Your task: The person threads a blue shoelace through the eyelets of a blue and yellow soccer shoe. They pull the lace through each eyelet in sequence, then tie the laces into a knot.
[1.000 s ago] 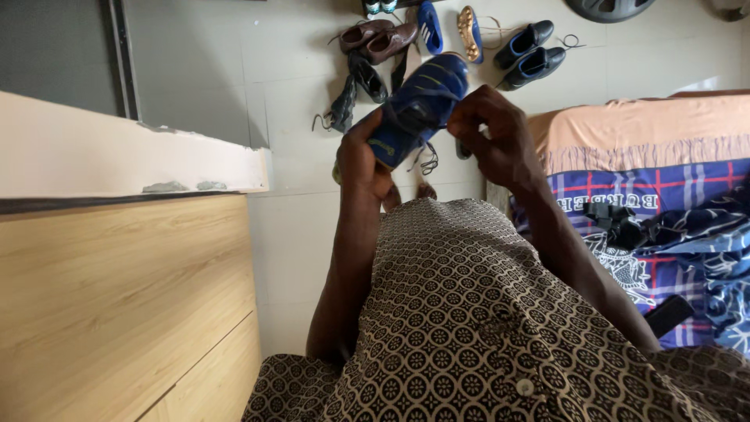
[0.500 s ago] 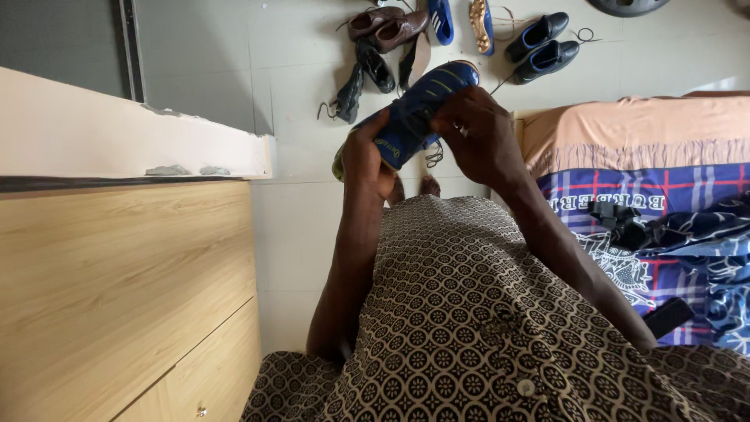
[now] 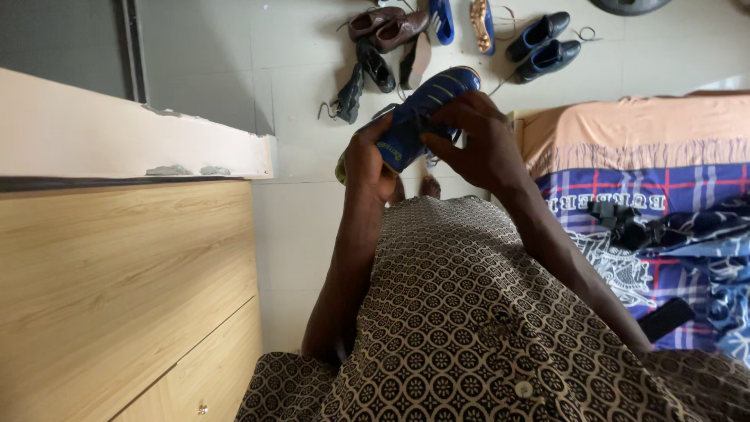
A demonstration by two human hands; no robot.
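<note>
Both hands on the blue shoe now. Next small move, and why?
Probably turn the blue sports shoe with yellow stripes slightly in the grip to bring its laces into clearer view. The left hand holds the heel end, the right hand curls over the middle, its fingers covering the upper. A lace end seems to hang below, so the lacing is partly hidden.

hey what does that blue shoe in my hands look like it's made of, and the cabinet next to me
Blue shoe: seems synthetic, smooth with a slight sheen and pale stripes; held by the left hand and right hand. Cabinet: looks like light wood or wood-look laminate, matte, with visible grain lines; which one can't be told.
</note>
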